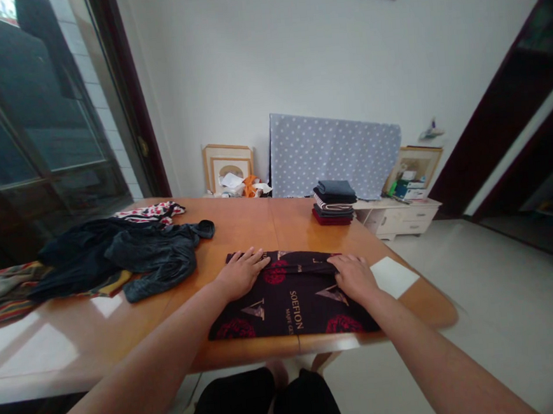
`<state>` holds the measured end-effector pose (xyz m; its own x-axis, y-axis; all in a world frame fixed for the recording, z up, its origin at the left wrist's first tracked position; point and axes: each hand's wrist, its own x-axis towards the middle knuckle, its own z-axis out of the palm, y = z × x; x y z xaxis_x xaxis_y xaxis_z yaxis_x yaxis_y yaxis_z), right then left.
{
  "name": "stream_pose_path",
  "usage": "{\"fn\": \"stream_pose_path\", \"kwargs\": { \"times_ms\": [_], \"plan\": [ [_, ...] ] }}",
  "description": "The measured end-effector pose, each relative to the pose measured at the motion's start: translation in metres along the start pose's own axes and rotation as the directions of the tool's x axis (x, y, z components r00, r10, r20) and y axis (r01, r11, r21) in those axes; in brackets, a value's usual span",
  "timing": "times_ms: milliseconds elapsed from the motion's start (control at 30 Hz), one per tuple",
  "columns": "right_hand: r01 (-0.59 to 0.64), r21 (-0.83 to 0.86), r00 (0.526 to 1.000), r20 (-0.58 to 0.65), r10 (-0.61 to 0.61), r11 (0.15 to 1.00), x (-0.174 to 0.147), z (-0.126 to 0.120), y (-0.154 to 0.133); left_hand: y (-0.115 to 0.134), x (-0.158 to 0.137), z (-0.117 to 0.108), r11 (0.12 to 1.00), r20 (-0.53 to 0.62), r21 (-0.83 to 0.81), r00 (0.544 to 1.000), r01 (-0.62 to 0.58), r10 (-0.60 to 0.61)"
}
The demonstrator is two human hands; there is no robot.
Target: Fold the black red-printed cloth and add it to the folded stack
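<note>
A dark cloth (303, 304) with red round motifs, pale triangular shapes and the lettering "SOEFION" lies folded into a wide rectangle at the table's front edge. Whether it is a garment I cannot tell. My left hand (243, 273) rests on its upper left part, palm down, with fingers stretched out and apart. On the upper right part lies my right hand (356, 277), its fingers extended over the fabric. Between both hands a raised crease runs across the cloth.
The wooden table (244, 225) holds a loose heap of dark clothes (156, 255) at left and a neat stack of folded clothes (334, 202) at back right. A white sheet (393, 277) lies beside my right hand. Beyond stand a dotted cloth cover (334, 151) and a white cabinet (402, 218).
</note>
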<state>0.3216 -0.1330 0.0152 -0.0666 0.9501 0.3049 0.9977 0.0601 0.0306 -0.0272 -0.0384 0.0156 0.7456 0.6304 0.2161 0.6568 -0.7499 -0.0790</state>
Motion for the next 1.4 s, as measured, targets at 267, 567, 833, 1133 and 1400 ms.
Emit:
{"fn": "stream_pose_path", "kwargs": {
  "times_ms": [267, 567, 833, 1133, 1400],
  "plan": [
    [-0.184, -0.022, 0.982, 0.032, 0.185, 0.983, -0.024, 0.007, 0.052, 0.002, -0.002, -0.016, 0.996, 0.033, -0.094, 0.999, 0.003, 0.0],
    [-0.051, 0.148, 0.997, -0.048, 0.059, 0.988, -0.01, -0.006, 0.007, 0.041, 0.016, -0.017, 0.957, 0.019, -0.278, 0.995, -0.084, 0.093],
    [-0.105, 0.099, 0.978, 0.192, 0.084, 0.99, -0.011, 0.016, 0.017, 0.04, 0.007, 0.0, 0.967, 0.095, -0.224, 0.985, -0.12, 0.144],
    [-0.015, 0.371, 0.998, -0.053, 0.037, 0.928, -0.078, -0.022, 0.025, 0.035, -0.047, -0.038, 0.876, 0.129, -0.481, 0.991, 0.039, 0.027],
    [0.006, 0.428, 0.994, 0.094, -0.051, 0.904, -0.143, -0.038, 0.025, 0.038, -0.12, -0.061, 0.848, 0.137, -0.517, 0.989, 0.116, -0.052]
  ]
}}
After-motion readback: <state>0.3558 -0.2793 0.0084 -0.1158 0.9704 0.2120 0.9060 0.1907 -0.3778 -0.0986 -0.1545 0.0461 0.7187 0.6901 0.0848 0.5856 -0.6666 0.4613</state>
